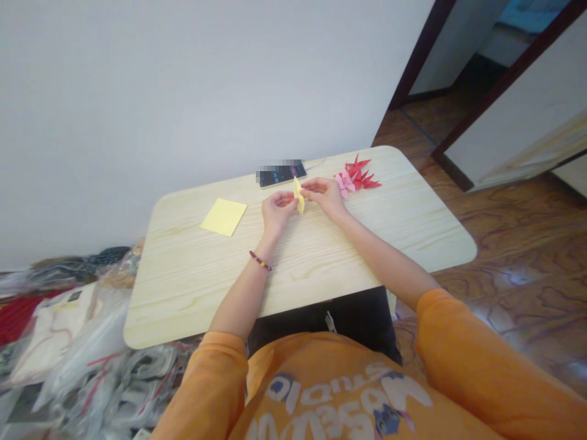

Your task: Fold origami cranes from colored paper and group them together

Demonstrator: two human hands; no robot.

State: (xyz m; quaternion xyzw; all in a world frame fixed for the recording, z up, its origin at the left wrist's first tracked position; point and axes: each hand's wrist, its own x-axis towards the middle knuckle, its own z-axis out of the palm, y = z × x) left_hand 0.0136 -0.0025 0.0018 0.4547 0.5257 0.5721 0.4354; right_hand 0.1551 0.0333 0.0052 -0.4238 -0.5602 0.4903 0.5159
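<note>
A small folded piece of yellow paper (299,197) is held upright between my two hands, above the middle of the table. My left hand (277,211) pinches its left side, and a beaded bracelet (260,261) circles that wrist. From the other side, the fingers of my right hand (323,194) are closed on the same paper. Flat on the table to the left lies a square of yellow paper (224,217). Beyond my right hand sit folded paper figures, a pink one (345,182) and red ones (364,177).
The light wooden table (192,293) has rounded corners and stands against a white wall (183,91). A phone (282,174) with a cable rests near its back edge. Plastic-wrapped bags (92,342) crowd the floor at left. A doorway (458,73) opens at right.
</note>
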